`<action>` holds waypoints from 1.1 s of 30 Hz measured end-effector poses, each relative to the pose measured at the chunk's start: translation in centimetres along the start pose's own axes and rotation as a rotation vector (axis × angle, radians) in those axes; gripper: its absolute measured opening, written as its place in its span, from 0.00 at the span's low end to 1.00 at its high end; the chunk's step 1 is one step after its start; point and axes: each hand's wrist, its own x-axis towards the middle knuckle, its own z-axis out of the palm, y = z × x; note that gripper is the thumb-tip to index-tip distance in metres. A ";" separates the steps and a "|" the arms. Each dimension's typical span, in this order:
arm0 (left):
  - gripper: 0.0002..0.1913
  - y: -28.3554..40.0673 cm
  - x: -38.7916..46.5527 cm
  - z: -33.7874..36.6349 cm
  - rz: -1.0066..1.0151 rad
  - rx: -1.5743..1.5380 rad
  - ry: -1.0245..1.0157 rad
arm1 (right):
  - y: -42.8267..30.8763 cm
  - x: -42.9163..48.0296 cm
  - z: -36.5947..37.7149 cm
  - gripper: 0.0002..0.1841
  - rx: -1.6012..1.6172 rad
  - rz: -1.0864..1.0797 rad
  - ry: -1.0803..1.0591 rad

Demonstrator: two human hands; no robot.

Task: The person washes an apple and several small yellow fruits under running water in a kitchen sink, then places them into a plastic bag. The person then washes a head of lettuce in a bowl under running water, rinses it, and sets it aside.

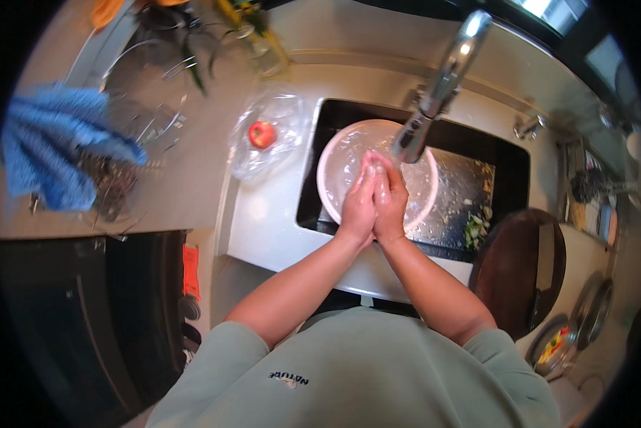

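My left hand (pixel 360 206) and my right hand (pixel 391 203) are pressed together, wet, over a pale pink round basin (pixel 325 184) of water in the black sink (pixel 513 155). Their fingers point toward the chrome faucet (pixel 412 140), whose head hangs just beyond the fingertips. Whether anything lies between the palms is hidden. A red apple (pixel 262 135) rests on a clear plastic bag (pixel 288 115) on the counter left of the sink. Green vegetable scraps (pixel 476 229) lie on the sink floor, right of the basin.
A round dark cutting board (pixel 505 273) with a cleaver (pixel 544 262) on it stands at the sink's right. Metal bowls (pixel 593 307) are beyond it. A blue cloth (pixel 58 139) hangs at far left, near a glass vase (pixel 267 53) and wire racks.
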 end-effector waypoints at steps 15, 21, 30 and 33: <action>0.35 2.1 -3.3 -2.4 -0.091 0.049 0.164 | 0.1 -3.8 1.7 0.20 0.042 0.372 -0.155; 0.36 4.2 -4.2 -3.2 -0.101 -0.083 0.138 | -1.8 -4.0 3.6 0.20 -0.044 0.288 -0.225; 0.26 17.3 7.0 -7.4 0.429 -0.111 0.170 | -3.5 7.3 19.6 0.20 0.367 0.269 -0.547; 0.30 19.4 9.9 -7.0 0.131 -0.215 0.276 | -0.8 11.0 21.9 0.20 0.418 0.625 -0.505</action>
